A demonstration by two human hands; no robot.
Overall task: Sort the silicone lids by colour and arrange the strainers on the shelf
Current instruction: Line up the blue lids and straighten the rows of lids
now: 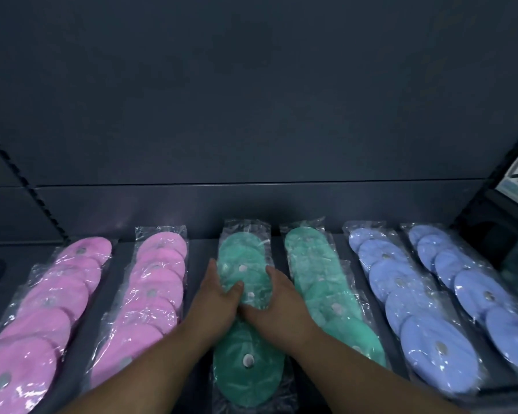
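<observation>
Grip check: green lid (247, 276) held from both sides.
Left hand (219, 294) pinches its left edge, thumb on top; right hand (274, 297) curls over its right edge; both equally near. The lid lies between the hands, on the green row (248, 363) whose long axis runs straight ahead along the shelf (201, 252); pink lids (159, 282) left, blue lids (401, 288) right.
</observation>
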